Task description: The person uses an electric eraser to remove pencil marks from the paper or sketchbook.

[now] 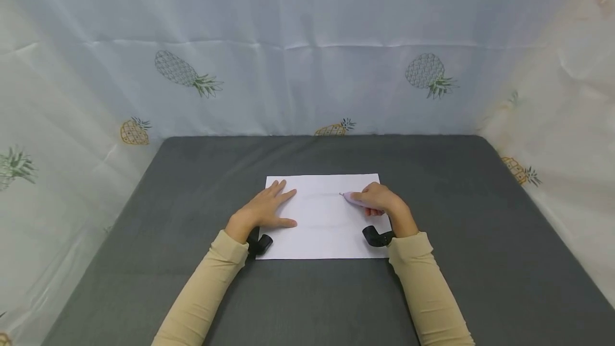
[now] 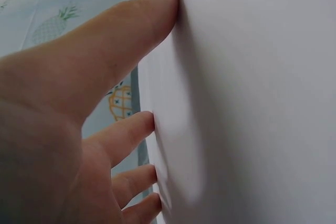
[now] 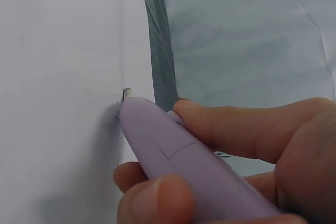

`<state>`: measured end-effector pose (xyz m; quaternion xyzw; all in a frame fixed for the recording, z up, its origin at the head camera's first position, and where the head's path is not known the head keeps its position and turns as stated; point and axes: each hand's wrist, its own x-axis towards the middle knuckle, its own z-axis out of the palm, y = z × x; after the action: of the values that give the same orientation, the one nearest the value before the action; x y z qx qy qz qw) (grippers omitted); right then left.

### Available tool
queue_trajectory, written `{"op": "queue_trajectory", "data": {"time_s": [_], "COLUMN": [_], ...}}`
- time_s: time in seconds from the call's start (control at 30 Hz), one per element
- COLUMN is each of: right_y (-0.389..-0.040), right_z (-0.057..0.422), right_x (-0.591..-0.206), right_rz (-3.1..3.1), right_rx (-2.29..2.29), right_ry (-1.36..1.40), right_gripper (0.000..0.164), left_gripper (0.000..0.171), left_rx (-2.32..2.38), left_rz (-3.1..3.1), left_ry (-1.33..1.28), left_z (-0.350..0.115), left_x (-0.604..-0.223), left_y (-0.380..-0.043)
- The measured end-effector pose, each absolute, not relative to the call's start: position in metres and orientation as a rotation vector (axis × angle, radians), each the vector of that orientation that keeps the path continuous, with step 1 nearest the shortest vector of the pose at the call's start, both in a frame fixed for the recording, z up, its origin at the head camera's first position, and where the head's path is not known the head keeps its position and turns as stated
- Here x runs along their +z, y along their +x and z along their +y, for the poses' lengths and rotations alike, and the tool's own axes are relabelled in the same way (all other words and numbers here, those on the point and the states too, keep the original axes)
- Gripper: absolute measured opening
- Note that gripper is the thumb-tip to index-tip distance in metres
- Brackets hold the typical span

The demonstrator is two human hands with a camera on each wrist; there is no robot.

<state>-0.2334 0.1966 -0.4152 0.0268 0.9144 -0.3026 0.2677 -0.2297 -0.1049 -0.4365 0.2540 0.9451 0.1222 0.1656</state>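
Observation:
A white sheet of paper (image 1: 322, 242) lies on the dark grey table. My left hand (image 1: 266, 209) rests on its left part, fingers spread and fingertips touching the sheet. In my right hand (image 1: 383, 199) I grip a thick, light purple electric eraser (image 3: 173, 153), one finger against a small button (image 3: 175, 117) on its side. Its narrow pale tip (image 3: 127, 93), darkened at the end, meets the paper on the right half. A few dark crumbs and a faint line show by the tip in the right wrist view.
The grey table (image 1: 307, 303) extends around the paper on every side. A pale curtain (image 1: 298, 89) with printed pineapples hangs behind it and along both sides. Black wrist-worn cameras (image 1: 377, 236) sit low over the paper near both wrists.

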Motion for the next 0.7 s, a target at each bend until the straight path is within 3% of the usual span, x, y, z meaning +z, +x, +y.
{"op": "queue_trajectory", "data": {"time_s": [0.7], "right_y": [-0.2300], "right_z": [0.2003], "right_x": [-0.4124], "right_rz": [2.374], "right_rx": [-0.847], "right_ry": [0.032], "right_gripper": [0.040], "left_gripper": [0.085], "left_rx": [0.368], "left_rz": [2.690], "left_ry": [0.715], "left_z": [-0.1057], "left_x": [-0.4370], "left_y": [-0.2290]}}
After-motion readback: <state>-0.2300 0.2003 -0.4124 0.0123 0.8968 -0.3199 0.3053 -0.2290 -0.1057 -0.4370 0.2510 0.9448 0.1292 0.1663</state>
